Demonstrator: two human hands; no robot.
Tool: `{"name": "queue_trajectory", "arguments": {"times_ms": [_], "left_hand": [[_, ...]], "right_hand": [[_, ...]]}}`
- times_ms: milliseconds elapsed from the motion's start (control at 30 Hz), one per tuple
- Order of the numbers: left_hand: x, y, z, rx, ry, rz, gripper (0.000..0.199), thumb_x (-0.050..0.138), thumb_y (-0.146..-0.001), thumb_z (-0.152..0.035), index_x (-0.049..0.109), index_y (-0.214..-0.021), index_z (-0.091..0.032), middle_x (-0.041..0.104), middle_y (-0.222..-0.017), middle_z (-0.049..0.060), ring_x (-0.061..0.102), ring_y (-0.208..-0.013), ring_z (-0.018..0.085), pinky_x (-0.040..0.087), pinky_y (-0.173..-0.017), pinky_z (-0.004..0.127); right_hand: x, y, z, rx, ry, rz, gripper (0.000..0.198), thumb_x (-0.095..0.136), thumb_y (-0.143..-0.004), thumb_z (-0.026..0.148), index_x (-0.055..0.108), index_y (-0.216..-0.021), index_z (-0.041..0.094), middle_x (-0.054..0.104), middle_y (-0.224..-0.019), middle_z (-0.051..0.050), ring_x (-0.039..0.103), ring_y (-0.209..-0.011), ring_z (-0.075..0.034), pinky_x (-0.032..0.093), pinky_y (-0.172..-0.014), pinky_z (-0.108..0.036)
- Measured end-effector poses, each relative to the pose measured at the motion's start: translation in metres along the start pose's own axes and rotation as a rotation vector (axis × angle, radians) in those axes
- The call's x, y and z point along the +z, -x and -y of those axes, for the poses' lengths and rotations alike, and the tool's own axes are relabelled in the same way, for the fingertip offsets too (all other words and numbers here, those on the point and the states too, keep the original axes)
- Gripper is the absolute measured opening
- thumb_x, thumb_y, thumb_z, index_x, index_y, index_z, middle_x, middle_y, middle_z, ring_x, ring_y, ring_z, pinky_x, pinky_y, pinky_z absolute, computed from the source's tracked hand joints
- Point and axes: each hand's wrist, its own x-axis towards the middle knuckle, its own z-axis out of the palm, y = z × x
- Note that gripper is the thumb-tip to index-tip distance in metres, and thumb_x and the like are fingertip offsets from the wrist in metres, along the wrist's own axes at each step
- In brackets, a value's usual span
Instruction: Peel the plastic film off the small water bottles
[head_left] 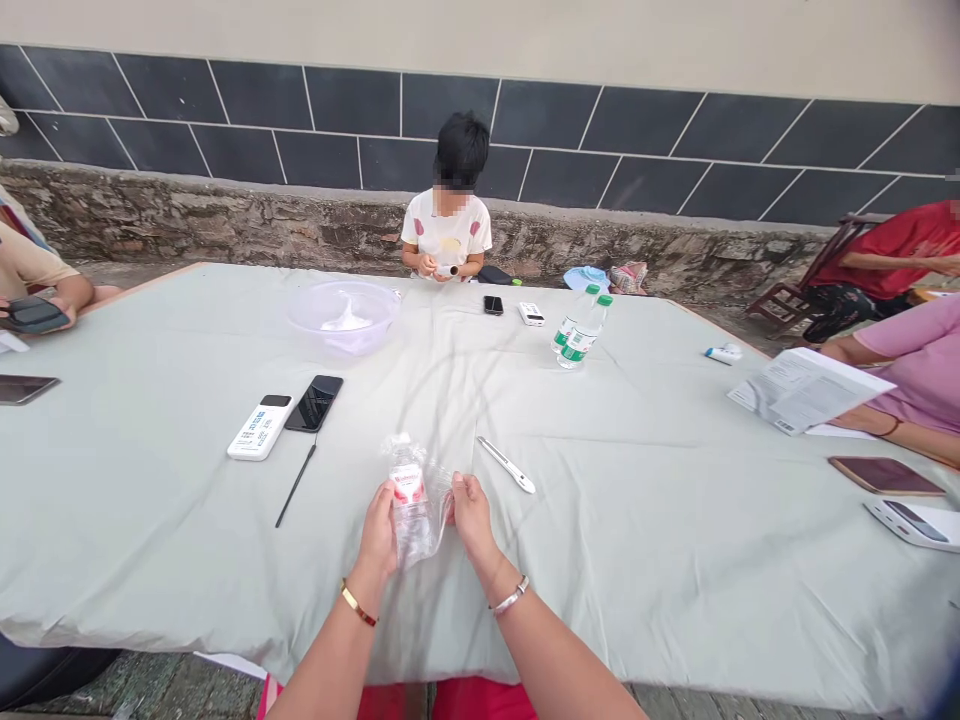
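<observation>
Near the table's front edge I hold a clear plastic bottle point(409, 515) with a red-and-white label and a white cap. My left hand point(379, 535) is closed round its left side, thumb on the label. Crinkled clear plastic film point(439, 500) spreads from the bottle toward the right, and my right hand point(472, 512) pinches its outer edge. Whether the film wraps the whole bottle I cannot tell. A white utility knife point(506, 465) lies just beyond my right hand. To the left are a black phone point(315, 403), a white power bank point(260, 427) and a thin black stick point(295, 486).
Farther back on the cloth-covered table point(652, 560) stand a translucent basin point(300, 310) with white material inside and two green-capped water bottles point(577, 345). A person point(448, 225) sits opposite. At the right someone holds papers point(806, 390); another person's hand point(64, 310) is at left.
</observation>
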Motion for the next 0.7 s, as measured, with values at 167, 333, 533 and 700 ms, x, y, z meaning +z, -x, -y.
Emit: {"name": "queue_trajectory", "arguments": {"times_ms": [167,333,533,700], "left_hand": [[0.005,0.001,0.001,-0.026,-0.001,0.083,0.049,0.079,-0.059,-0.044,0.057,-0.095,-0.018,0.066,-0.074,0.001,0.063,-0.063,0.015,0.048,-0.064,0.028],[0.008,0.0,-0.006,-0.046,-0.06,0.052,0.049,0.081,-0.058,-0.039,0.057,-0.094,-0.016,0.064,-0.07,-0.001,0.06,-0.057,0.013,0.048,-0.059,0.027],[0.012,-0.018,-0.018,-0.022,-0.147,0.054,0.051,0.082,-0.056,-0.04,0.061,-0.094,-0.013,0.068,-0.08,0.005,0.064,-0.068,0.016,0.049,-0.067,0.029],[0.015,-0.028,-0.017,0.08,-0.15,-0.171,0.059,0.083,-0.053,-0.042,0.055,-0.099,-0.018,0.063,-0.075,0.0,0.063,-0.065,0.014,0.049,-0.064,0.029]], "right_hand": [[0.003,0.006,-0.002,-0.02,0.088,0.048,0.041,0.049,-0.079,0.058,0.054,-0.09,0.02,0.056,-0.057,0.002,0.053,-0.049,-0.015,0.042,-0.05,-0.026],[0.007,0.006,-0.008,-0.091,0.111,-0.054,0.039,0.043,-0.081,0.055,0.049,-0.063,0.021,0.054,-0.056,0.001,0.049,-0.053,-0.014,0.039,-0.052,-0.025],[-0.006,-0.007,0.006,0.007,0.034,-0.004,0.04,0.05,-0.075,0.059,0.053,-0.073,0.02,0.049,-0.05,0.004,0.043,-0.043,-0.012,0.035,-0.044,-0.024],[-0.01,0.005,0.017,0.193,-0.043,0.199,0.043,0.052,-0.073,0.063,0.051,-0.074,0.02,0.051,-0.053,0.004,0.05,-0.044,-0.012,0.04,-0.043,-0.024]]}}
